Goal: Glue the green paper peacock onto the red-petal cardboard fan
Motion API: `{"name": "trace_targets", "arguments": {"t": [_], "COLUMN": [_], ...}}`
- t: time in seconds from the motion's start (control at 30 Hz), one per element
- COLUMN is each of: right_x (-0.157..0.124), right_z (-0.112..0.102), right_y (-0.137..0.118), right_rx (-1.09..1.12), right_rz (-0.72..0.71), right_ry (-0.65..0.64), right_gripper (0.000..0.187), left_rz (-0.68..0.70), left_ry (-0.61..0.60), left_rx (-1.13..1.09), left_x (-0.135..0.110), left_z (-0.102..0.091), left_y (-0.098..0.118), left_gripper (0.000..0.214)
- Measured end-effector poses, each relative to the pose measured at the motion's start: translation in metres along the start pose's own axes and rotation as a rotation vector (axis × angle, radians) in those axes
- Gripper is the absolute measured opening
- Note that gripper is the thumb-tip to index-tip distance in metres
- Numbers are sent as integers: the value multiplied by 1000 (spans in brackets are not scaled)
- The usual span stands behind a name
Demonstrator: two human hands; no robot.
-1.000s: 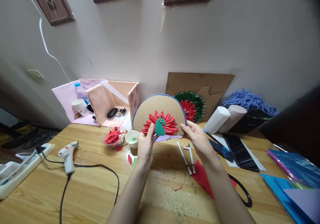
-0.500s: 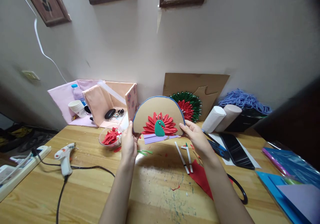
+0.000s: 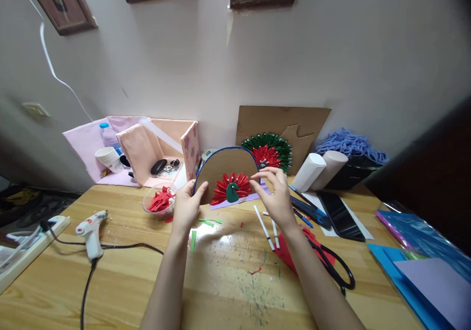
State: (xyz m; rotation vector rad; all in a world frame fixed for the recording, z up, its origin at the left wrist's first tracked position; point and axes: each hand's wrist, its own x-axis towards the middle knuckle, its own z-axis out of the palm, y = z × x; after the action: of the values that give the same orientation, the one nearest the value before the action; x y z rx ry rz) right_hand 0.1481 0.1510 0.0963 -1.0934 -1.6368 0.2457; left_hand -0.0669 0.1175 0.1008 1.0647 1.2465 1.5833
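My left hand grips the left edge of a round-topped cardboard piece trimmed in blue, thumb in front. On its front a green felt peacock body sits before a fan of red petals, with a lilac strip along the bottom. Beside the right edge, close to the petals, is my right hand; its fingers are curved and apart with nothing visible between them. Whether its fingertips touch the petals is unclear. Behind stands a larger round of green and red petals.
A glue gun and its cord lie left, by a power strip. A clear bowl holds red scraps. White pens, red felt, black-handled scissors and a phone lie right. Fabric boxes stand behind.
My right hand has let go of the cardboard's right edge and moved to beside the petals. The cardboard has turned and sits slightly lower, still in my left hand.
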Motion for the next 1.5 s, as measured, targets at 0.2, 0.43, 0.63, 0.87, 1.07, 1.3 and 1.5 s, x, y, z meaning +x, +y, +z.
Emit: {"name": "trace_targets", "arguments": {"t": [0.2,0.43,0.63,0.87,1.07,1.3,1.5], "right_x": [-3,-4,-5,4,18,15,9], "right_z": [3,3,2,-11,-28,-37,-24], "right_y": [2,-2,-5,4,21,14,5], "right_rx": [-66,-154,-207,-100,805,571,25], "right_rz": [3,18,-6,48,461,240,-125], "right_ry": [-56,-34,6,128,148,-155,-171], "right_gripper": [11,5,7,8,17,8,12], "left_rz": [-13,-6,26,27,-5,-44,-50], "left_ry": [-62,-80,-76,-67,-29,-36,-68], "left_rx": [23,42,108,154,117,68,67], "left_x": [-2,-4,-10,-9,-3,1,-2], "left_z": [5,9,16,13,4,-7,-4], "left_y": [-1,-2,7,7,3,4,7], "left_gripper": [32,31,27,32,37,39,39]}}
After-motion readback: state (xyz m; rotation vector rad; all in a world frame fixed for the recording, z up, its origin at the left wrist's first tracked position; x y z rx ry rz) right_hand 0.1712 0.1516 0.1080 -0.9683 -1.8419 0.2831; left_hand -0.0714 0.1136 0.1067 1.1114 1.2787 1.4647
